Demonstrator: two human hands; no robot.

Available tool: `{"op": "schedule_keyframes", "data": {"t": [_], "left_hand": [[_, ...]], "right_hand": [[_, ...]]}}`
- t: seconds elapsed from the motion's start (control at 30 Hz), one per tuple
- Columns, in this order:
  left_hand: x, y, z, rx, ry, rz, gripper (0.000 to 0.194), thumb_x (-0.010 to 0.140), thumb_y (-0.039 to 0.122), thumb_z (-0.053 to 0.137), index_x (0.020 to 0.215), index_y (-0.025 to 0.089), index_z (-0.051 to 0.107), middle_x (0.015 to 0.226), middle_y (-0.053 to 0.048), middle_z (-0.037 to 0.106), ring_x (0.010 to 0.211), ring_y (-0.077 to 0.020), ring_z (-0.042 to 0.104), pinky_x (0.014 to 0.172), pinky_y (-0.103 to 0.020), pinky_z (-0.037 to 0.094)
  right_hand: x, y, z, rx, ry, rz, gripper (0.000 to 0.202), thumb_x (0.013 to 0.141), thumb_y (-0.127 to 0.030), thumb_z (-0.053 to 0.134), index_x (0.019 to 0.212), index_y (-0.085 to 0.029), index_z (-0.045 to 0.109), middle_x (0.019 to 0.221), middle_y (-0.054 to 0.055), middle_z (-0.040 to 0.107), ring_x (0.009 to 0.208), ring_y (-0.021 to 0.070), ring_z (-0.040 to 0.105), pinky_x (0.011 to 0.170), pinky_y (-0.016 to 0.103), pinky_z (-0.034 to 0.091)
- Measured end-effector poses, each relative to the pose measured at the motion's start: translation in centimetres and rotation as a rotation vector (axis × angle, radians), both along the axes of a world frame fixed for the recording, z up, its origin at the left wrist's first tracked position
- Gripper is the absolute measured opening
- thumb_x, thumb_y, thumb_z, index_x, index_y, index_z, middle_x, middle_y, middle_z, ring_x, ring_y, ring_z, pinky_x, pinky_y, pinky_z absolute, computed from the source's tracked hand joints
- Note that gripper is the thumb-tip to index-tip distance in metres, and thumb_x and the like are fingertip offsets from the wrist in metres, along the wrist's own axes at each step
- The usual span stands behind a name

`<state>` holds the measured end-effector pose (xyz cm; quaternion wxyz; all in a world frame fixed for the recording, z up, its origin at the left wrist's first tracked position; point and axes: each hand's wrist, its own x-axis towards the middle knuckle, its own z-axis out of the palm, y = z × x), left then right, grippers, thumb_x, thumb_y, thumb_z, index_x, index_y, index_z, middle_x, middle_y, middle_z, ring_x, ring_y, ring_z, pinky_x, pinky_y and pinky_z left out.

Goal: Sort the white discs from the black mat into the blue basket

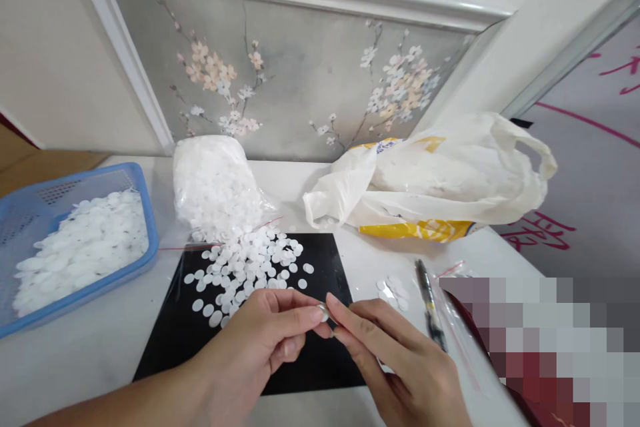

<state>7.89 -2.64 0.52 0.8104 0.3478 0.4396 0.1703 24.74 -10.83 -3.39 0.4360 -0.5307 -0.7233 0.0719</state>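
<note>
- The left hand (273, 330) pinches a small pale disc (324, 313) between thumb and forefinger, its other fingers curled in.
- The right hand (407, 353) meets it there, thumb and forefinger slightly parted at the disc's edge; whether they grip it cannot be told.
- Both hands are above a black sheet (310, 370) on the white table (70, 367).
- Loose white discs (250, 267) are strewn over the sheet's far part, spilling from a clear bag (213, 183).
- Right of the sheet lie a few more discs (393, 292) and a dark pen (429, 300).
- At left, a blue basket (153, 233) holds many discs.
- Behind, at right, lies a white-and-yellow carrier bag (440, 180).
</note>
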Motion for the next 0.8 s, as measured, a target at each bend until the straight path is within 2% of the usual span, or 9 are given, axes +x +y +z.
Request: {"op": "schedule_keyframes", "data": {"t": [0.17, 0.37, 0.6, 0.8], "left_hand": [[-0.2, 0.0, 0.1, 0.072, 0.009, -0.047, 0.019, 0.073, 0.033, 0.074, 0.073, 0.015, 0.071, 0.061, 0.003, 0.056, 0.051, -0.0052, 0.029, 0.052, -0.022, 0.02], [-0.5, 0.4, 0.6, 0.152, 0.035, -0.118, 0.016, 0.079, 0.03, 0.07, 0.077, 0.014, 0.07, 0.071, 0.0, 0.067, 0.05, -0.0047, 0.03, 0.05, -0.024, 0.019], [-0.8, 1.0, 0.5, 0.212, 0.047, -0.218, 0.011, 0.081, 0.026, 0.064, 0.078, 0.015, 0.066, 0.069, -0.001, 0.07, 0.046, -0.0045, 0.031, 0.047, -0.023, 0.02], [-0.6, 1.2, 0.8, 0.205, 0.076, -0.209, 0.014, 0.078, 0.028, 0.065, 0.078, 0.015, 0.064, 0.068, -0.002, 0.069, 0.043, -0.0043, 0.029, 0.045, -0.024, 0.018]], "right_hand": [[-0.1, 0.0, 0.1, 0.014, 0.006, -0.017, 0.041, 0.094, -0.012, 0.053, 0.132, -0.024, 0.059, 0.083, 0.004, 0.067, 0.066, 0.0111, 0.065, 0.058, 0.018, 0.055], [-0.1, 0.0, -0.2, 0.038, 0.019, -0.015, 0.038, 0.094, -0.013, 0.052, 0.129, -0.025, 0.061, 0.082, 0.003, 0.066, 0.063, 0.01, 0.064, 0.055, 0.017, 0.053], [0.1, 0.0, 0.1, 0.022, 0.029, 0.001, 0.037, 0.093, -0.012, 0.054, 0.126, -0.025, 0.064, 0.083, 0.003, 0.067, 0.062, 0.01, 0.064, 0.053, 0.017, 0.052], [0.5, 0.1, 0.7, -0.036, 0.048, -0.026, 0.035, 0.092, -0.014, 0.056, 0.124, -0.026, 0.066, 0.085, 0.003, 0.068, 0.066, 0.0109, 0.065, 0.055, 0.017, 0.054]]}}
